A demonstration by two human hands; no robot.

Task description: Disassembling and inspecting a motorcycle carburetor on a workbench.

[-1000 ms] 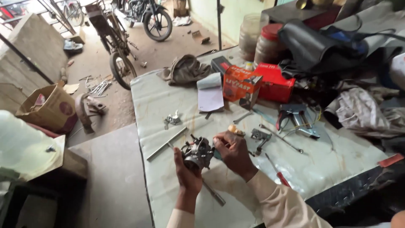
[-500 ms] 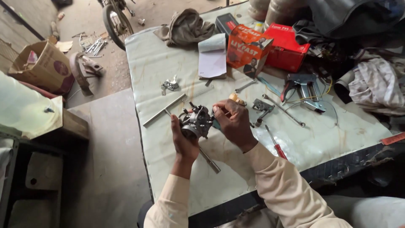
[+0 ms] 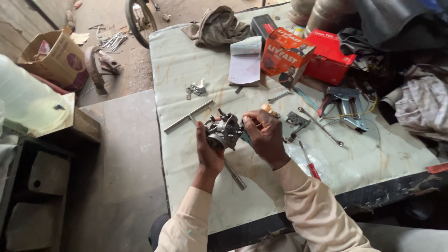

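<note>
My left hand (image 3: 208,153) grips a grey metal carburetor (image 3: 224,130) from below, just above the pale tabletop (image 3: 186,70). My right hand (image 3: 264,136) is closed on a tool with a tan handle (image 3: 269,110), pressed against the carburetor's right side. A long T-handle wrench (image 3: 188,116) lies on the table under and behind the part, its shaft running out toward me.
On the table lie a small metal part (image 3: 196,88), a notepad (image 3: 246,63), an orange box (image 3: 284,55), a red box (image 3: 329,57), a rag (image 3: 217,26), pliers (image 3: 343,103), spanners and a red-handled screwdriver (image 3: 309,161). A cardboard box (image 3: 56,58) and a wheel (image 3: 138,18) stand on the floor at left.
The view has tilted down and drawn closer. Both hands hold the carburetor in much the same grip, the right hand still working at its side.
</note>
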